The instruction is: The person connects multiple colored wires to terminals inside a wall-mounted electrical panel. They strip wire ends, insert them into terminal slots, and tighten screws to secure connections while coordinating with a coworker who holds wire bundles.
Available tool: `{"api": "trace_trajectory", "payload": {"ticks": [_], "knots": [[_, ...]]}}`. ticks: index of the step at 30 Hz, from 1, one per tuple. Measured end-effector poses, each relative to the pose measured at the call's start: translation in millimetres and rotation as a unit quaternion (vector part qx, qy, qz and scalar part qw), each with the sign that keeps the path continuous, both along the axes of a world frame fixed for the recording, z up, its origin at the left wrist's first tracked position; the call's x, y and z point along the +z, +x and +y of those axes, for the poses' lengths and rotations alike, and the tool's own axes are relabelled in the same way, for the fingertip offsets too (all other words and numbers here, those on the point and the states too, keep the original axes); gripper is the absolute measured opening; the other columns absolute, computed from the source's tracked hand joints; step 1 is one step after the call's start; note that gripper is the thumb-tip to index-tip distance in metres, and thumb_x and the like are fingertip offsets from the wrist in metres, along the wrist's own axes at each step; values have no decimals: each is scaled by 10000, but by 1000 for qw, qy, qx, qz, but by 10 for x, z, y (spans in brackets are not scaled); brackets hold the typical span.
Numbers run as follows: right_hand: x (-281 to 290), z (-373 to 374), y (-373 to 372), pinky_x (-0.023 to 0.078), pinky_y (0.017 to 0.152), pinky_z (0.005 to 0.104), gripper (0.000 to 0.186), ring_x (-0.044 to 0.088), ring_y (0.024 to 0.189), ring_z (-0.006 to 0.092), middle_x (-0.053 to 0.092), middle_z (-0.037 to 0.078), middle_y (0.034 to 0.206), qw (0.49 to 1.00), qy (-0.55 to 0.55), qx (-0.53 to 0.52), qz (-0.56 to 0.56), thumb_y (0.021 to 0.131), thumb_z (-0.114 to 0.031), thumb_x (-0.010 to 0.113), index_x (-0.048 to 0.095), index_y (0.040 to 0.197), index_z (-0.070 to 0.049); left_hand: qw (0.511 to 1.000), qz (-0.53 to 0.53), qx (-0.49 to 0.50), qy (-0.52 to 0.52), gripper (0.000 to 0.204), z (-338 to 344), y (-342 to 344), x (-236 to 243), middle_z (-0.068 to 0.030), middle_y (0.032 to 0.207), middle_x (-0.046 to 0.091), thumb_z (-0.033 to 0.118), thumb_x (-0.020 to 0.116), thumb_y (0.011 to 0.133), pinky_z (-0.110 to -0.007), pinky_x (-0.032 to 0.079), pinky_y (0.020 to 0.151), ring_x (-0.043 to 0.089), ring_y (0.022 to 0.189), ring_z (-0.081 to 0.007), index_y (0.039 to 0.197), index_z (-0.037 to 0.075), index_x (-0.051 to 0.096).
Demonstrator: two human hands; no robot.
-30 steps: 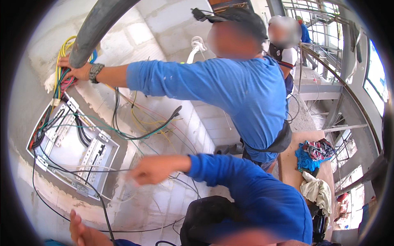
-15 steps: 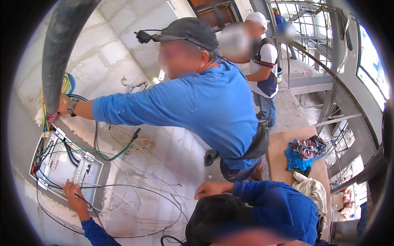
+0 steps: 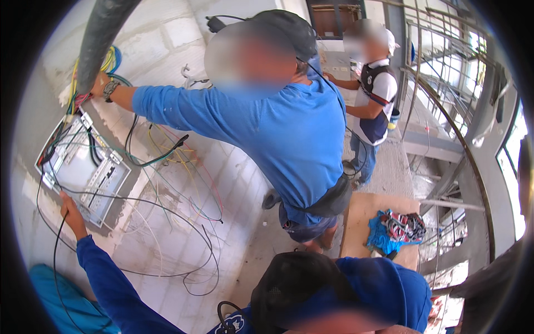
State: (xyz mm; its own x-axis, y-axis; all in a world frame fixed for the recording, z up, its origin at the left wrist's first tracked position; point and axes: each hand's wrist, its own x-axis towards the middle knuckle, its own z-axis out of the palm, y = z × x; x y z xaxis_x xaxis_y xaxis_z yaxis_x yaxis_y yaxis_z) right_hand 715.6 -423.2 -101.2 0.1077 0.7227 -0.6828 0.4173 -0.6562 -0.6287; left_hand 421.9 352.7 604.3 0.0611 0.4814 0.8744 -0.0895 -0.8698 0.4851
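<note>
Neither of my hands shows in the head view. A thick dark grey pipe (image 3: 107, 42) slants down across the upper left. Beside its lower end is the watch-wearing hand (image 3: 101, 88) of a co-worker in a light blue shirt, close to colored wires (image 3: 115, 60); its fingers are partly hidden. Below, an open electrical panel box (image 3: 76, 173) sits in the wall with rails and wires inside. A second co-worker, in a dark blue sleeve (image 3: 108, 278), reaches up from the bottom; that hand (image 3: 72, 216) closes around a black cable (image 3: 55, 259) near the panel's lower edge.
Loose cables (image 3: 203, 236) loop across the pale block wall. Teal fabric (image 3: 61, 298) fills the lower left. Another person in a vest (image 3: 374, 83) stands farther back. Clothes (image 3: 397, 225) lie on a brown board (image 3: 356, 225). Metal scaffolding (image 3: 439, 67) rises at the right.
The view has shifted. The dark-blue-sleeved arm stretches farther in, and its formerly spread fingers now close on the black cable. That co-worker's other hand has left view; teal fabric has appeared lower left.
</note>
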Motion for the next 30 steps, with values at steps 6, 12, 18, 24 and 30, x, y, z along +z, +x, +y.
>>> {"api": "trace_trajectory", "payload": {"ticks": [6, 12, 18, 24, 30], "knots": [[-1004, -708, 403, 614, 819, 491, 337, 782, 956, 356, 805, 158, 981, 959, -107, 88, -249, 945, -372, 645, 817, 1035, -97, 986, -121, -74, -88, 673, 170, 84, -102, -107, 1560, 543, 454, 583, 1113, -360, 429, 1123, 573, 1263, -220, 1568, -33, 494], [-1003, -1267, 506, 598, 855, 492, 385, 759, 1029, 359, 798, 157, 1042, 968, -141, 71, -195, 976, -398, 596, 813, 1069, -94, 999, -43, -15, -13, 547, -132, 189, -163, 57, 716, 420, 493, 577, 1113, -273, 364, 698, 356, 685, -82, 783, 67, 670], [-482, -758, 395, 590, 832, 479, 380, 754, 992, 339, 792, 155, 1014, 976, -139, -29, -165, 978, -402, 613, 810, 1059, -88, 997, -71, -3, 17, 609, -296, 192, -294, 58, 687, 433, 491, 564, 1119, -258, 316, 637, 359, 661, -63, 711, 39, 584], [-154, -37, -51, 582, 809, 465, 376, 749, 955, 319, 786, 154, 986, 979, -90, -83, -163, 981, -406, 629, 807, 1048, -82, 997, -53, -34, 45, 517, -205, 175, -488, 80, 685, 410, 424, 487, 1160, -236, 261, 579, 333, 632, -26, 870, 15, 611], [54, 597, -325, 575, 786, 452, 375, 744, 918, 299, 780, 153, 957, 973, -114, -120, -161, 983, -410, 645, 805, 1038, -75, 994, -67, -75, 50, 530, -201, 66, -575, 47, 652, 397, 370, 454, 1168, -266, 373, 669, 357, 621, -65, 776, 28, 554]]}}
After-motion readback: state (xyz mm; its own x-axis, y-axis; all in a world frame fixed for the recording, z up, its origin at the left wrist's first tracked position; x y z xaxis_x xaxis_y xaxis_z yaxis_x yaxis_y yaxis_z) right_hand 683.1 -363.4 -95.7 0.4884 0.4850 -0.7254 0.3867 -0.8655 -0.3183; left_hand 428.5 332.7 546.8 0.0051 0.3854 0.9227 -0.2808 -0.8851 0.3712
